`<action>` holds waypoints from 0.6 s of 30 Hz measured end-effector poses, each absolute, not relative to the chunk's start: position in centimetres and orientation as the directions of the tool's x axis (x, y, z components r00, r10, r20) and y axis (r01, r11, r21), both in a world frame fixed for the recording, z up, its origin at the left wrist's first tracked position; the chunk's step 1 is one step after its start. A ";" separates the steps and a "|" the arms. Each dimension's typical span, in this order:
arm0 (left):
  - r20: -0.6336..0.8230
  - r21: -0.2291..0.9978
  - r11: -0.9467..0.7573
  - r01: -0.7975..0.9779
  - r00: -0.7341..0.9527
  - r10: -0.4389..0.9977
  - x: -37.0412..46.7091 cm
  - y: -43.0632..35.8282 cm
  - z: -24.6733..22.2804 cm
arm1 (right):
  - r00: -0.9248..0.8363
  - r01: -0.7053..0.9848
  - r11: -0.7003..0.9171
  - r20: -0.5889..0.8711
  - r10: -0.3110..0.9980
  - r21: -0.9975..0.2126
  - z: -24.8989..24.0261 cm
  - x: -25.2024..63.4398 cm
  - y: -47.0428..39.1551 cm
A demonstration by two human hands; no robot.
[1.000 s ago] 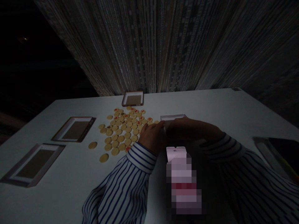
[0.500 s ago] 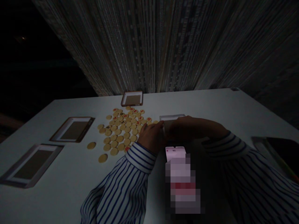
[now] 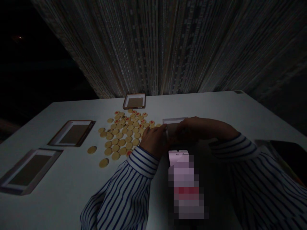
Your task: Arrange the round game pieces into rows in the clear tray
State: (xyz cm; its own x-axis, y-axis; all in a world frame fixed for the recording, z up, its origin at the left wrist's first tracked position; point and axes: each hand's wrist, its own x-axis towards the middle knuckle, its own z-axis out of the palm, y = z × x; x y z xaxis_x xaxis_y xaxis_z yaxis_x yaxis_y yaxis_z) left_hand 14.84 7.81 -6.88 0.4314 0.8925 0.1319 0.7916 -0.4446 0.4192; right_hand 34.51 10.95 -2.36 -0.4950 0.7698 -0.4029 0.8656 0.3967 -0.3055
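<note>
A shallow box (image 3: 173,121) with a pale rim and a brown inside lies on the table in front of me, partly covered by my hands. My left hand (image 3: 154,139) grips its left side, the fingers reaching to the edge. Over its right and near parts bends my right hand (image 3: 192,129), its curled fingers on the box but mostly lost in shadow. Left of the box spreads a loose heap of round wooden xiangqi pieces (image 3: 129,139), a few showing red or black characters. Just below my hands glows a phone (image 3: 178,156), its lower screen pixelated.
Three more shallow boxes are on the white table (image 3: 72,179): a far box (image 3: 124,101), a left box (image 3: 92,125) and a near-left box (image 3: 55,157). A dark object (image 3: 285,153) lies at the right. A string curtain (image 3: 153,48) hangs behind the table.
My right hand has shifted slightly to the right, showing a little more of the box's inside. My left hand stays at the box's left side. The view has moved very slightly.
</note>
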 end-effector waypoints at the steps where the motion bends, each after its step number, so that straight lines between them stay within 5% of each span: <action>1: 0.132 0.418 -0.441 0.794 0.427 0.895 14.9 7.8 -6.9 | -0.473 0.878 0.375 -0.412 0.779 -0.298 -2.1 34.8 11.0; 18: 0.117 0.414 -0.447 0.793 0.441 0.890 14.8 8.0 -7.1 | -0.445 0.892 0.419 -0.481 0.755 -0.169 -1.5 34.5 10.7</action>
State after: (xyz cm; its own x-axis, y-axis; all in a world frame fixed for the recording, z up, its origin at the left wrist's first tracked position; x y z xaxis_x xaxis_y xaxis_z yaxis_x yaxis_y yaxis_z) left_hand 14.75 7.97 -7.11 0.4406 0.8900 0.1173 0.7930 -0.4471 0.4139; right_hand 34.50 10.65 -1.55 -0.4452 0.7550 -0.4814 0.8924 0.4187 -0.1686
